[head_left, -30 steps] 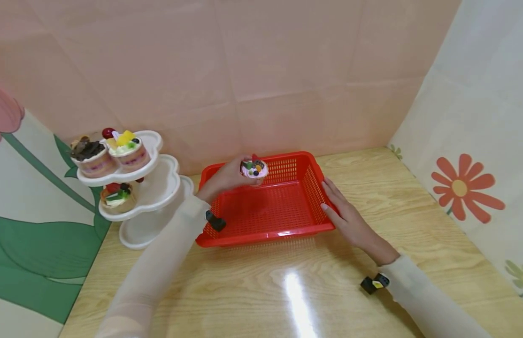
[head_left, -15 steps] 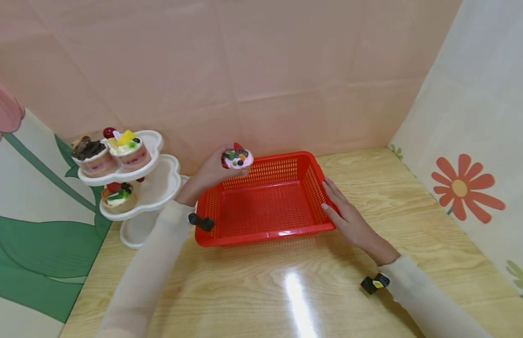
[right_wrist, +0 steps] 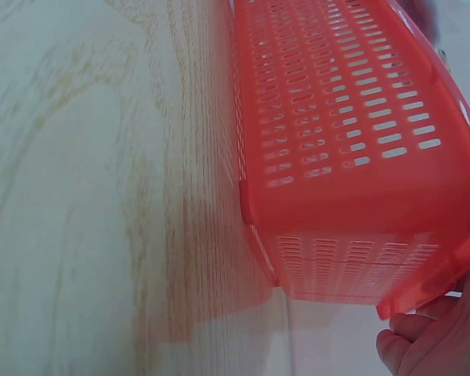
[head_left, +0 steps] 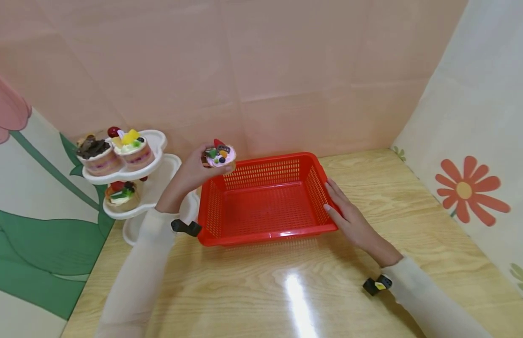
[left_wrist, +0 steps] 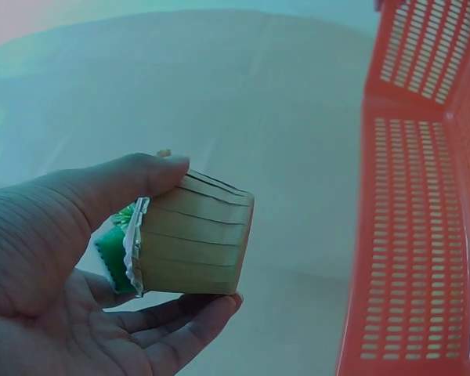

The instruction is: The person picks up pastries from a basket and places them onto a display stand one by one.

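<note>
My left hand (head_left: 187, 173) holds a cupcake (head_left: 220, 156) with pink cream, a strawberry and small fruit on top. It hangs in the air above the left back corner of a red plastic basket (head_left: 267, 235). In the left wrist view, thumb and fingers pinch the pleated paper cup (left_wrist: 196, 239) from both sides, with its topping turned toward the palm. My right hand (head_left: 355, 227) grips the basket's right rim, its thumb over the edge and the other fingers along the outside. The right wrist view shows fingertips (right_wrist: 403, 341) beneath the rim at the basket corner.
A white tiered stand (head_left: 157, 185) is at the left. Its top tier bears a chocolate-topped cup cake (head_left: 98, 159) and a fruit-topped one (head_left: 135, 154); a strawberry-topped cupcake (head_left: 123, 197) sits one tier lower. A pink-covered wall (head_left: 287, 70) rises behind the wooden table (head_left: 244, 286).
My left hand has carried the cupcake left and slightly up, from over the basket toward the stand. The right hand has stayed at the basket's rim.
</note>
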Available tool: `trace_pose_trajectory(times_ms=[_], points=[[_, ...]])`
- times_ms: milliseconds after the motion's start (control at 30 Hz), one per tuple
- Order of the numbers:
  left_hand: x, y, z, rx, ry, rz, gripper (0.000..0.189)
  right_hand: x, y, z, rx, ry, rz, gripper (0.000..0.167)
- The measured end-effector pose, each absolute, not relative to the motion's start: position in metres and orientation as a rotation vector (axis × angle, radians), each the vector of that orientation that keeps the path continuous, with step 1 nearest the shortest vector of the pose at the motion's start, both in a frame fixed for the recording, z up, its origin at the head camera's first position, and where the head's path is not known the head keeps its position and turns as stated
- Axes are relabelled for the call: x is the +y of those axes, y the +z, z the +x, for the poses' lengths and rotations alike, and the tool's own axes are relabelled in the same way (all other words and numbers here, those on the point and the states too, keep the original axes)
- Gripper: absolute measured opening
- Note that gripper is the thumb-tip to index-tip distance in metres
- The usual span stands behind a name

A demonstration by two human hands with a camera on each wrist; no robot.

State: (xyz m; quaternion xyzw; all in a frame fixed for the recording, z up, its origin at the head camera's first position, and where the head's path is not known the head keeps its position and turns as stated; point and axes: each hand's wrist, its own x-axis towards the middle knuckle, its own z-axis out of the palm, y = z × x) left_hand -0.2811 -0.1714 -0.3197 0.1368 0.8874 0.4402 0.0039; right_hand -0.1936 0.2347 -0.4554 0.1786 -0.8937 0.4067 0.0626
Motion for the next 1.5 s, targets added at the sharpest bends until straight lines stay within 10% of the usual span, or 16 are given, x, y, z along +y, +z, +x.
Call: trace_pose_trajectory(times_ms=[1500], points=[[-0.263,-0.351,-0.23,2.996,1.276,0.064,0.086,0.234,-0.455,-0.194,-2.684,1.222,0.563,0.063]])
